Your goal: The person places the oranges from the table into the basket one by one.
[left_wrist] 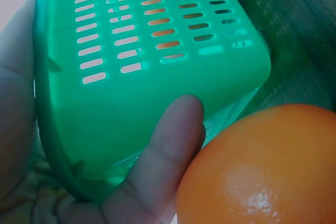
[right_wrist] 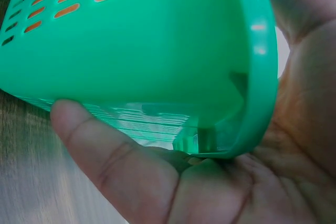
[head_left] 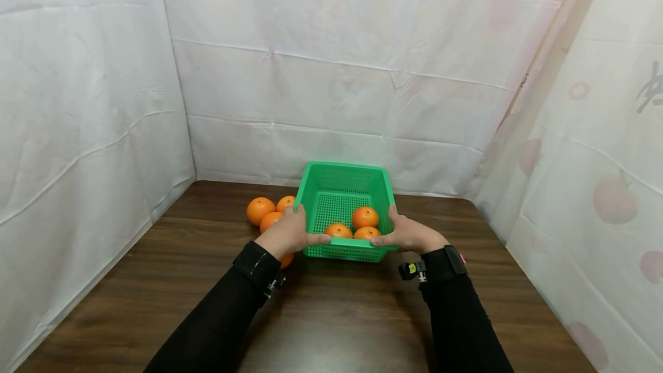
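A green plastic basket (head_left: 344, 251) with slotted walls stands toward the back of the table, with three oranges (head_left: 365, 217) gathered at its near end. My left hand (head_left: 291, 231) grips the near left corner, its thumb over the rim and a finger against the outer wall in the left wrist view. At the near right corner my right hand (head_left: 409, 233) holds the rim the same way; the right wrist view shows a finger (right_wrist: 105, 153) along the wall's underside. Beside the left hand sits an orange (left_wrist: 262, 171), right at its finger.
Several more oranges (head_left: 260, 211) lie on the table left of the basket, some partly hidden behind the left hand. The dark wooden table (head_left: 331, 315) is bounded by white cloth (head_left: 331, 91) at the back and both sides.
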Demonstrator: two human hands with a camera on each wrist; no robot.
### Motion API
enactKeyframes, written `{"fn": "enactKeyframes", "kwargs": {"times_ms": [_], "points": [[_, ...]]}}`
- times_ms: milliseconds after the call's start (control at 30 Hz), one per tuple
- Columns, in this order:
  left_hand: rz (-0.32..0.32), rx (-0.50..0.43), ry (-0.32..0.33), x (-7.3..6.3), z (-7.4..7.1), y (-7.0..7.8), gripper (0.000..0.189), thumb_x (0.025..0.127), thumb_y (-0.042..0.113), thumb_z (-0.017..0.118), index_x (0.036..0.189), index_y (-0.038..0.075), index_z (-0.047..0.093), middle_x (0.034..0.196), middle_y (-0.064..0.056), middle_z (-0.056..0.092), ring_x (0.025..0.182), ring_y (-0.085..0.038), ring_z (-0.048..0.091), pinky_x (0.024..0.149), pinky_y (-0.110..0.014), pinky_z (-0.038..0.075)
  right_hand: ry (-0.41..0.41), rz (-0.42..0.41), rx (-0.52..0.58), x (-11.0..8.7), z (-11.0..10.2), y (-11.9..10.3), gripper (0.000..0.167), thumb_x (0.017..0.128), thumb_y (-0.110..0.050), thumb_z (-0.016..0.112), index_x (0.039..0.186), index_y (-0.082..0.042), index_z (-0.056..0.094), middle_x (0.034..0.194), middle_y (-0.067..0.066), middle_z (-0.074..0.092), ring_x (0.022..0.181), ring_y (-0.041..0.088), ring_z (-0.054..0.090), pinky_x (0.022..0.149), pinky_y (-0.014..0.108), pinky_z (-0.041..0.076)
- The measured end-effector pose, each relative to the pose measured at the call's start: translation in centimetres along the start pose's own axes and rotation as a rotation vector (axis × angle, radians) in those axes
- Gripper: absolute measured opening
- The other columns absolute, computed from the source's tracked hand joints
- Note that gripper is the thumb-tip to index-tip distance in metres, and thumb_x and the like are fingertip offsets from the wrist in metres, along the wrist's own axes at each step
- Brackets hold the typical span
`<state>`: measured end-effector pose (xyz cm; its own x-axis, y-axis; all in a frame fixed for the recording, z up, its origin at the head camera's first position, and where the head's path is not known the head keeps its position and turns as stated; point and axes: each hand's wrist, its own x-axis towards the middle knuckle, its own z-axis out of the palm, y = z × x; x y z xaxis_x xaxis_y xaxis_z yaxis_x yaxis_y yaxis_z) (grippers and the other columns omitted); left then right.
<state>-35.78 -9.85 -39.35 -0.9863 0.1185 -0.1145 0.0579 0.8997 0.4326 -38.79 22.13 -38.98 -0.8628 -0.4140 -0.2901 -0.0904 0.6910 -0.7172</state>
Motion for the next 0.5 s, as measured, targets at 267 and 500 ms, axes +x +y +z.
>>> {"fn": "enactKeyframes", "kwargs": {"times_ms": [267,500], "points": [[0.019,-0.004,0.004,-0.09,-0.04,-0.15,0.131,0.086,0.082,0.067,0.170,0.000,0.009,0.175,-0.031,0.013,0.144,-0.042,0.053,0.112,-0.055,0.052,-0.013,-0.009,0.026,0.01,-0.08,0.06,0.127,0.097,-0.050,0.077,0.168,-0.008,-0.019,0.178,0.026,-0.008,0.158,0.047,0.032,0.110,0.055,0.054],[0.019,-0.015,0.000,-0.30,-0.29,0.00,0.125,0.090,0.078,0.067,0.171,0.002,0.009,0.175,-0.031,0.013,0.147,-0.043,0.050,0.114,-0.056,0.050,-0.018,-0.006,0.031,0.03,-0.09,0.17,0.126,0.098,-0.050,0.076,0.168,-0.008,-0.019,0.178,0.026,-0.009,0.160,0.047,0.026,0.112,0.058,0.051]]}}
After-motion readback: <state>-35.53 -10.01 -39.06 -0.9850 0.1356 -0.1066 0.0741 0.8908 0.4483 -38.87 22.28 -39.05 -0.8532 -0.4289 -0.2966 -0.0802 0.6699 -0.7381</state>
